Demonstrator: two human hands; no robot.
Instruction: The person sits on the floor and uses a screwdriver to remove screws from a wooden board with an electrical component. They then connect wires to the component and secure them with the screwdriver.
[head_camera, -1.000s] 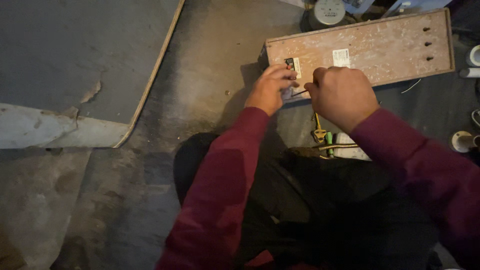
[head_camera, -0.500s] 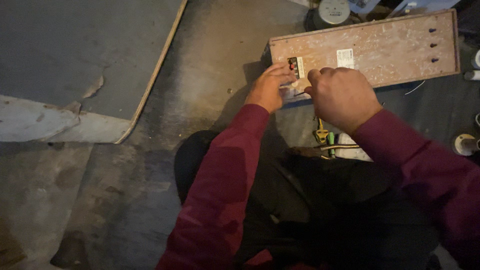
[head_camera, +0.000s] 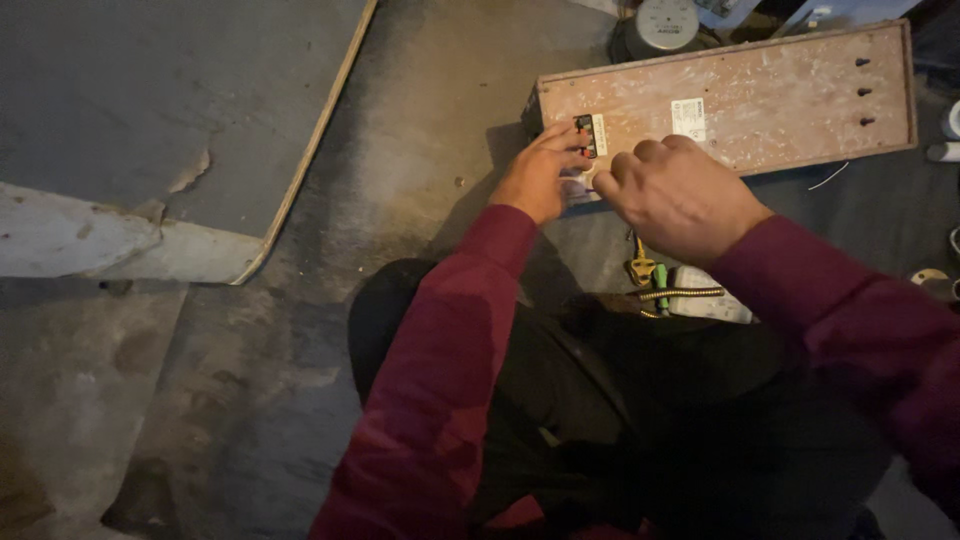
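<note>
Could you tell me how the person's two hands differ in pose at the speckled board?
The left hand has fingers stretched to the small black part; the right hand is curled into a loose fist beside it. Both rest at the speckled board's near edge, in dark red sleeves.

Dim, warm light, brightest at upper centre

The board (head_camera: 740, 95) and both hands catch most light; the left hand (head_camera: 540, 175) casts a soft shadow leftward onto the floor (head_camera: 440, 130). The lower frame sinks into murk, dark clothing loses detail, and the edges look grainy and slightly soft.
</note>
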